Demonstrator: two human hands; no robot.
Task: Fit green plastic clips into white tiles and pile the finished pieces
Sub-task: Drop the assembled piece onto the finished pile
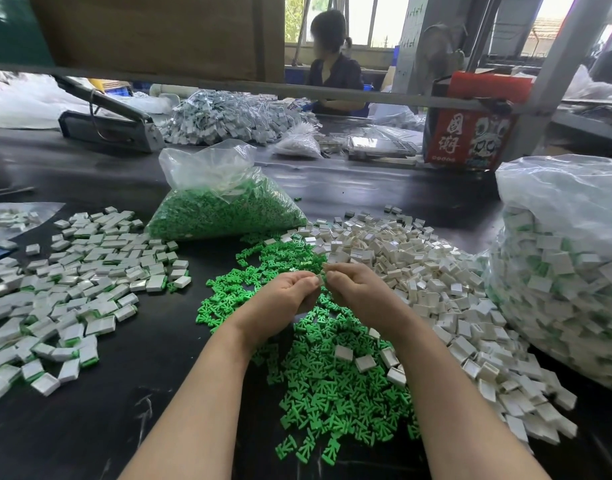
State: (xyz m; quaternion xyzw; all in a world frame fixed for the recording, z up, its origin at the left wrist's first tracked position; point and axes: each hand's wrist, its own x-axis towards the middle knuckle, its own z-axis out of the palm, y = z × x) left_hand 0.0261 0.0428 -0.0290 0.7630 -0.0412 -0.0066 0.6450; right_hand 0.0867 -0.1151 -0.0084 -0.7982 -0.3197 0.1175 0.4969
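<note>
Pinching white tile point(321, 279) | between left hand point(290, 289) and right hand point(354, 289) fingers, curled

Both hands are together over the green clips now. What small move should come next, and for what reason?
Probably press the two hands together to seat the clip. The left hand and right hand pinch a small white tile between their fingertips above the loose green clips. Whether the clip is already fully in is hidden. Once seated, it belongs on the finished pile.
</note>
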